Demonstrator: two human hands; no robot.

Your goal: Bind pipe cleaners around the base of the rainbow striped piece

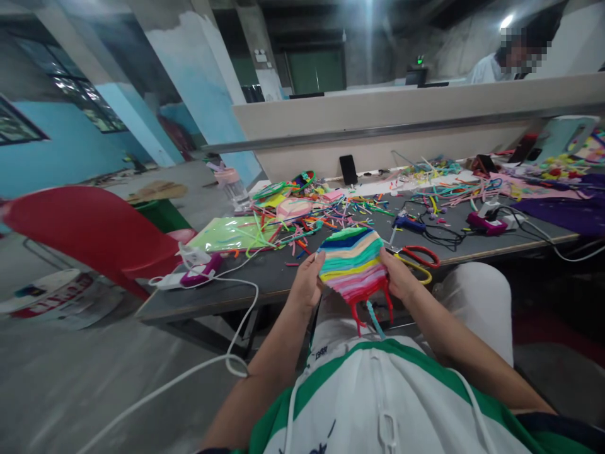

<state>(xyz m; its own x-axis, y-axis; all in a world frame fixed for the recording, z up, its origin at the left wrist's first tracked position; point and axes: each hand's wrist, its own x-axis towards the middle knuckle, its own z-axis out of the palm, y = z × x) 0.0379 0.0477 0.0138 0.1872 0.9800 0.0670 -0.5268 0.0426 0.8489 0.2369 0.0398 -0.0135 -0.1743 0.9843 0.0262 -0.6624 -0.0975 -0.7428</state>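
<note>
Between both hands, over my lap, is a striped pipe-cleaner craft piece (353, 261) with bands of green, blue, peach, teal, yellow, pink and red. My left hand (308, 277) is closed on its left edge, and my right hand (397, 272) grips the right edge. Red strands and one light-blue twisted strand (375, 318) hang from the lower end. Just beyond my right hand lie red-handled scissors (420, 255) and a yellow-handled pair (416, 270) at the table's front edge. The fingers behind the piece are hidden.
Loose pipe cleaners (350, 211) litter the dark table (265, 284). A blue glue gun (409, 223), a phone (348, 169) and a power strip (491, 222) lie farther back. A white cable (246, 315) droops off the left side, near a red chair (94, 233). A person (491, 66) is behind the partition.
</note>
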